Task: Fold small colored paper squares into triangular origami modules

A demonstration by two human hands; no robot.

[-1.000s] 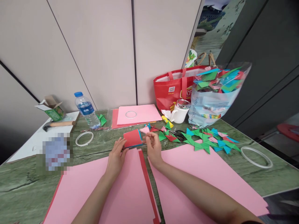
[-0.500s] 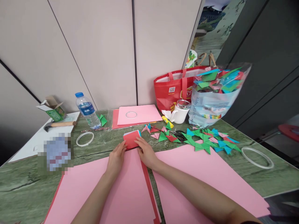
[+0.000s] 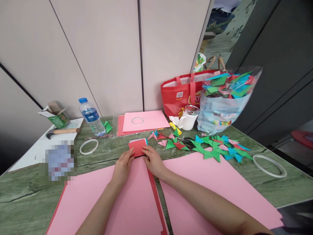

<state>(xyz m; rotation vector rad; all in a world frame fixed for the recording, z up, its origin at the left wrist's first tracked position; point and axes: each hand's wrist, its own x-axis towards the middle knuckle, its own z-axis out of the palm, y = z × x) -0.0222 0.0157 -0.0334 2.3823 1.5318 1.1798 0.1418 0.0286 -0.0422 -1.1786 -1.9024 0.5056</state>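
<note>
A small stack of paper squares (image 3: pixel 137 147), red on top with blue and white edges showing behind, lies just beyond the large pink sheets (image 3: pixel 132 195). My left hand (image 3: pixel 123 164) grips the stack's left near corner, fingers closed against it. On the right side, my right hand (image 3: pixel 153 160) holds the opposite edge, its fingertips over the red top. Both thumbs are near the lower edge, partly hidden. Right of the stack lie folded paper pieces (image 3: pixel 171 143) in green, red and pink, with scissors (image 3: pixel 187 142) among them.
Linked paper stars (image 3: pixel 211 151) and a white ring (image 3: pixel 269 165) lie to the right. Behind stand a white mug (image 3: pixel 189 119), a red bag (image 3: pixel 171 94) and a plastic bag of folded paper (image 3: pixel 225 104). A water bottle (image 3: pixel 91 117), another ring (image 3: pixel 89 147) and a hammer (image 3: pixel 63 131) are left.
The top red square sits slightly lower and straighter on the stack. My hands have shifted only a little and stay at its two sides.
</note>
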